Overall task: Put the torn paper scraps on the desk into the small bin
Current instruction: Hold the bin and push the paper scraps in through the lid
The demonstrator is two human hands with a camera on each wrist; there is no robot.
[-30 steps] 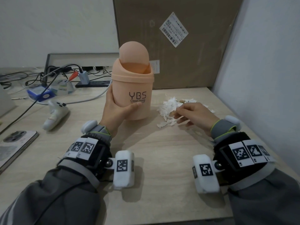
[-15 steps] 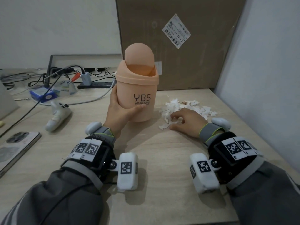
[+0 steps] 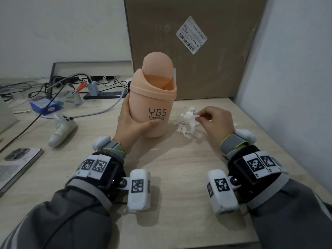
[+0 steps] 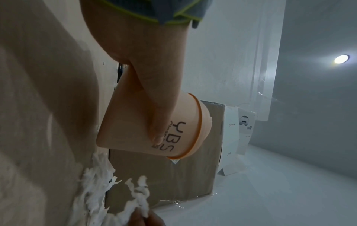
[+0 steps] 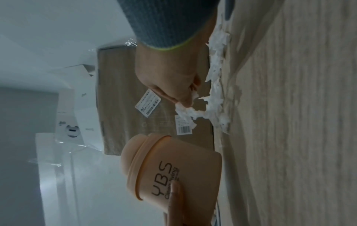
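Observation:
My left hand grips the small peach bin around its lower body and holds it tilted just above the desk. The bin's swing lid stands tipped, leaving the mouth showing. White torn paper scraps lie in a heap to the right of the bin. My right hand is over that heap, fingers curled, pinching a tuft of scraps lifted a little off the desk. The left wrist view shows the thumb across the bin and the scraps below.
A large cardboard box stands against the wall behind the bin. A wall closes the right side. At left lie a white controller, a phone, cables and a power strip. Bare desk lies in front.
The right hand went down onto the heap, closed on scraps, and has now lifted them slightly. The left hand has tilted and shifted the bin a little toward the heap.

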